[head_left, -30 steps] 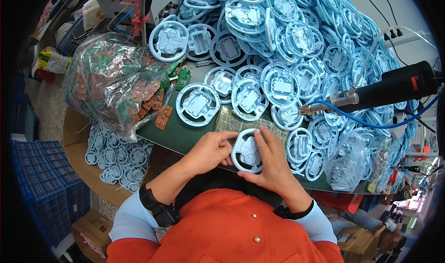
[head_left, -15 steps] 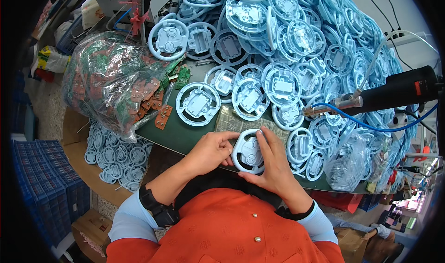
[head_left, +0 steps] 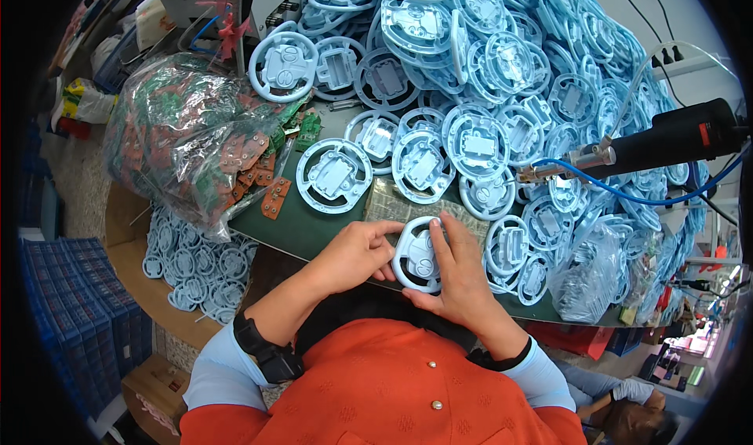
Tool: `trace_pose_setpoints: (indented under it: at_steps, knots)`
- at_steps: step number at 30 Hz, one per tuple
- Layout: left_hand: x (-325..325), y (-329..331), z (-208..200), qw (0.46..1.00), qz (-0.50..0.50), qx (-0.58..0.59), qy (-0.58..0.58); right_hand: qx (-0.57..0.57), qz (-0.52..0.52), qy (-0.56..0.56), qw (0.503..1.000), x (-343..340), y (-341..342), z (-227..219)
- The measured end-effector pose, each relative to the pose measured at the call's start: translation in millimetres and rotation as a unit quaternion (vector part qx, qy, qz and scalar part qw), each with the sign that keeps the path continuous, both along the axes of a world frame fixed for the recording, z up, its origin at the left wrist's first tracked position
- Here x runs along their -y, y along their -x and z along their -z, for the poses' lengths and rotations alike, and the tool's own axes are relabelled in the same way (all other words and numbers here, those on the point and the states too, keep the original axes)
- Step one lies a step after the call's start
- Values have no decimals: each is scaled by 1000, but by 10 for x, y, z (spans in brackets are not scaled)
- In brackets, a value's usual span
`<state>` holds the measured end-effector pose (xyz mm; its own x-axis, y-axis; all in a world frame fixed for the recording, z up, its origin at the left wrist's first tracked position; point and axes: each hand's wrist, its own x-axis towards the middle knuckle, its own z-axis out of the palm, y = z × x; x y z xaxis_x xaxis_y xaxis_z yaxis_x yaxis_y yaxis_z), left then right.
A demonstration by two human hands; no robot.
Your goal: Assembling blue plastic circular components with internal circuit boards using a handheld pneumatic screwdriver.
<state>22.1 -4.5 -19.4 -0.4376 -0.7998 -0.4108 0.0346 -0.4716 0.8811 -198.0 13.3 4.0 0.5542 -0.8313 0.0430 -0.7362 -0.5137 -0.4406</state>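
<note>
A light blue toy steering wheel (head_left: 421,258) is held upright just in front of the bench edge, tilted so its centre plate shows. My right hand (head_left: 464,276) grips its right side, fingers over the top rim and thumb at the bottom. My left hand (head_left: 354,258) is closed at the left rim, index finger stretched to the upper edge and the other fingers curled. The left palm side is hidden, so anything small in it does not show. Just beyond lies a flat tan taped block (head_left: 388,202), with loose wheel parts around it.
A big heap of blue wheel parts (head_left: 478,76) covers the back and right. A black power screwdriver (head_left: 667,140) with a blue hose hangs at right. Left are a clear bag of circuit boards (head_left: 188,139), a carton of small wheels (head_left: 129,268) and blue crates (head_left: 74,311).
The held wheel has turned slightly and shifted a little left. The hanging screwdriver has swung a bit upward and right. At the lower right, another person has moved.
</note>
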Motion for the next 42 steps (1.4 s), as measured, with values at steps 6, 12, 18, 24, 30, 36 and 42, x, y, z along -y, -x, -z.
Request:
trace_pose_setpoints:
  at_steps: [6,12,18,24,30,36,42]
  knots:
    - [155,126,-125,994,47,79,65,-32,15,59,998,-86,32,167]
    - [20,11,-100,987,30,112,115,215,111,61,968,109,492,-219]
    - [127,102,-124,786,-53,202,582,561,80,78,820,1022,661,-1369]
    - [73,11,86,690,-6,298,660,538,85,110,831,1084,267,-1710]
    - [239,297,-122,776,-82,287,555,633,20,1,774,893,-181,-1876]
    - [111,-24,-18,733,-58,393,552,540,66,124,830,809,136,-2035]
    - [-103,230,6,736,53,344,580,539,98,132,826,868,-112,-1853]
